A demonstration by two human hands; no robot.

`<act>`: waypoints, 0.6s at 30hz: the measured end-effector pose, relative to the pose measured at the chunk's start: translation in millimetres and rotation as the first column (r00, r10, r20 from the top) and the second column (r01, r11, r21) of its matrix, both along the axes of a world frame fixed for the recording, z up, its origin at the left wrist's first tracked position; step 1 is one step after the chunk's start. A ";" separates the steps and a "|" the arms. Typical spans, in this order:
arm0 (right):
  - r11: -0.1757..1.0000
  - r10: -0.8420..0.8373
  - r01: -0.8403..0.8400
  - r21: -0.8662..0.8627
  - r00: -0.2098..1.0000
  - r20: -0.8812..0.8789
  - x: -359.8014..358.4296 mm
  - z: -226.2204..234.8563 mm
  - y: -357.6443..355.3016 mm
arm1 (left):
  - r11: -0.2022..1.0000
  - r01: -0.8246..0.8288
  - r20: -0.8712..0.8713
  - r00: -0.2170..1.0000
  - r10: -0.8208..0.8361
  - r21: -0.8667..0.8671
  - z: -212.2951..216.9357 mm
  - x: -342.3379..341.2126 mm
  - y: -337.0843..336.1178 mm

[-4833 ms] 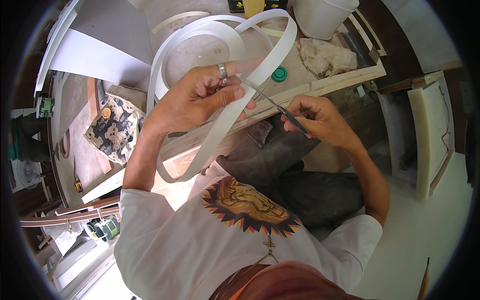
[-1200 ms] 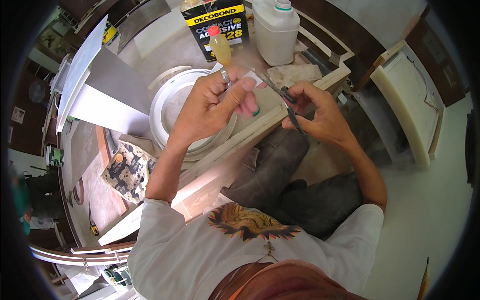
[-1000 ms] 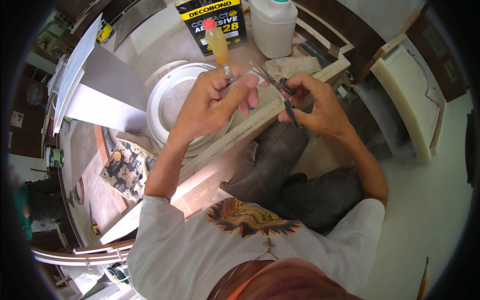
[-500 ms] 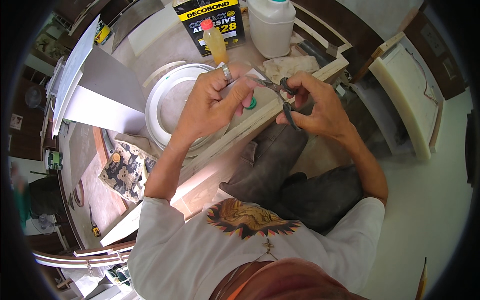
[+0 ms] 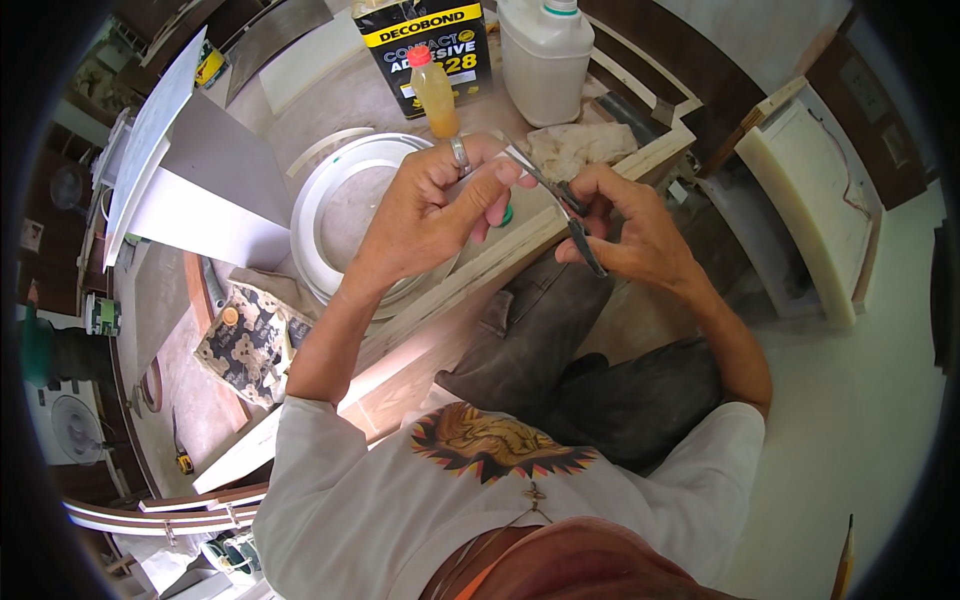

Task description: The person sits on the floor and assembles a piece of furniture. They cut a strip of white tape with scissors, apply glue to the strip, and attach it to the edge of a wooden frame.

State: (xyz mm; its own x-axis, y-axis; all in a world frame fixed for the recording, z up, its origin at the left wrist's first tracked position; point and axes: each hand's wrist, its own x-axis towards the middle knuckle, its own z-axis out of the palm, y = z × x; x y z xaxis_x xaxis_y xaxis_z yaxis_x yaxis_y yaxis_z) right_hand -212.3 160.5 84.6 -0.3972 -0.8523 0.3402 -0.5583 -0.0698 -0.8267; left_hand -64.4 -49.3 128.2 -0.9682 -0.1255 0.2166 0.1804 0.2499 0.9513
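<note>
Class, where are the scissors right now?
In the head view, the scissors are above and slightly right of centre, held in the right hand and angled toward the left hand.

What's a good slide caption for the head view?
Right hand holds scissors at a white strip pinched in the left hand, near a white coil.

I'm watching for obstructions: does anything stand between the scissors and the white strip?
Nothing visible: the scissors in the right hand reach to the strip in the left hand; whether they touch it is unclear.
</note>
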 end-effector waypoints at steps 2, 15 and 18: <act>1.000 0.010 -0.010 0.009 0.999 0.041 2.0 1.5 -0.7 | 1.000 -0.017 0.015 1.000 0.018 -0.017 1.7 0.3 0.6; 0.998 0.035 -0.042 0.037 0.984 0.176 3.2 -6.4 -0.9 | 0.997 -0.048 0.058 0.997 0.052 -0.057 8.3 2.1 2.5; 0.998 0.038 -0.046 0.039 0.980 0.197 4.0 -6.3 -1.1 | 0.998 -0.046 0.066 0.997 0.049 -0.044 10.2 2.5 2.9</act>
State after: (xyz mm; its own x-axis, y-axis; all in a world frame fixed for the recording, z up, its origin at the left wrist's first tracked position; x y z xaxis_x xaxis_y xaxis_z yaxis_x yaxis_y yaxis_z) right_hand -208.3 159.4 78.3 -0.4162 -0.8817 0.2220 -0.3826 -0.0517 -0.9225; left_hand -61.9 -46.4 138.4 -0.9739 -0.1638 0.1572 0.1033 0.2968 0.9493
